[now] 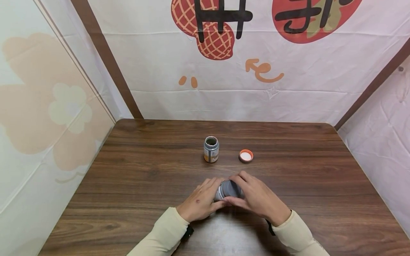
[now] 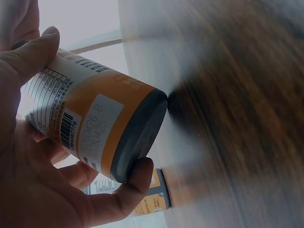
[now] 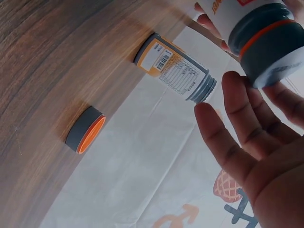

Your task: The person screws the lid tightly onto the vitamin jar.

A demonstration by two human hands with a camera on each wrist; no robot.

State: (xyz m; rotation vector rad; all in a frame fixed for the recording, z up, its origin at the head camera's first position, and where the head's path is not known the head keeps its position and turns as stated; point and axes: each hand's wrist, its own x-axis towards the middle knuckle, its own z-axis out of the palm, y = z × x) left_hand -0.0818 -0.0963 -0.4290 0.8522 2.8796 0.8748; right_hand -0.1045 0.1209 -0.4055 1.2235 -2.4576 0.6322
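A white and orange supplement bottle (image 2: 90, 114) is held tilted in my left hand (image 1: 201, 201), with the thumb on one side and fingers round the other. One finger reaches to its dark base. The bottle's dark grey cap (image 3: 273, 52) is on, with an orange ring showing at its lower edge. My right hand (image 1: 259, 195) holds this cap between thumb and fingers, its fingertips at the cap's edge in the right wrist view. Just beyond the hands stands a second, similar bottle (image 1: 211, 151), uncapped. To its right lies a loose cap (image 1: 246, 156), orange-rimmed with its white inside facing up.
A dark wood-grain table (image 1: 153, 149) carries everything. White printed cloth (image 1: 153, 71) hangs behind its far edge, with more cloth along the left and right sides. Both forearms, in cream sleeves (image 1: 166, 227), come in over the near edge.
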